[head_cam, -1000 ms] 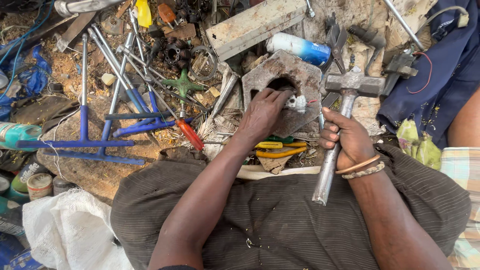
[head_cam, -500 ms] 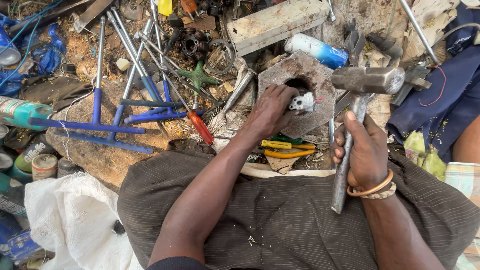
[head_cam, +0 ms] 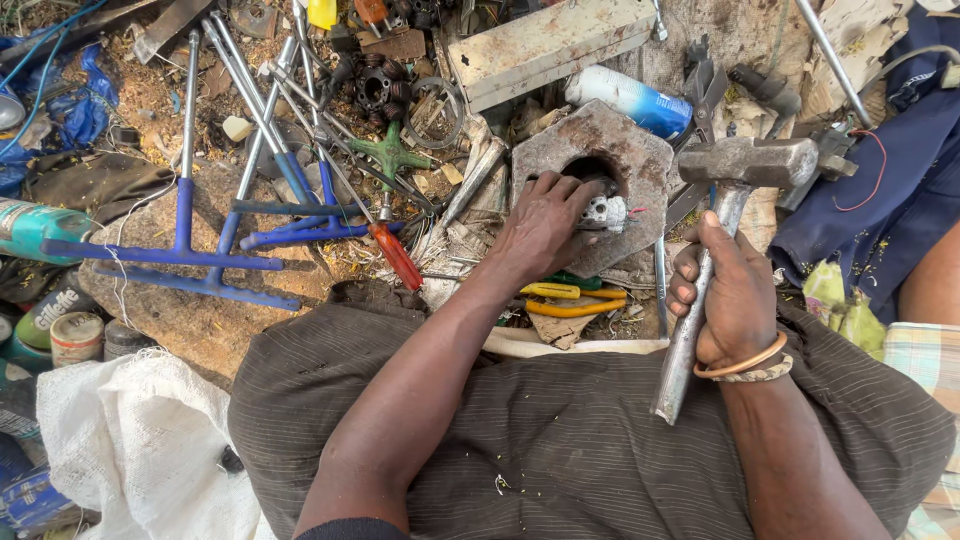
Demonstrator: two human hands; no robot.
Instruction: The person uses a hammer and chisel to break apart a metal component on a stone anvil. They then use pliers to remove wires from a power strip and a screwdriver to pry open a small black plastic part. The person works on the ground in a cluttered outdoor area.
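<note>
Fingers [head_cam: 560,195] of left hand [head_cam: 540,235] pinch a small grey metal part [head_cam: 603,212] on the hexagonal steel block [head_cam: 600,150], right hand [head_cam: 735,300] gripping the hammer [head_cam: 745,165] at 3 o'clock; risk: a glancing blow crushing fingertips.

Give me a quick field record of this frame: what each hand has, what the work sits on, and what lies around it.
left hand: holds a small pale metal part on the block, at the edge of its hole
right hand: grips the grey metal-handled hammer, head raised beside the block
support: rusty hexagonal steel block with a round hole
near block: yellow-handled pliers, red-handled screwdriver
left side: blue-handled wrenches
behind: blue and white spray can
</note>
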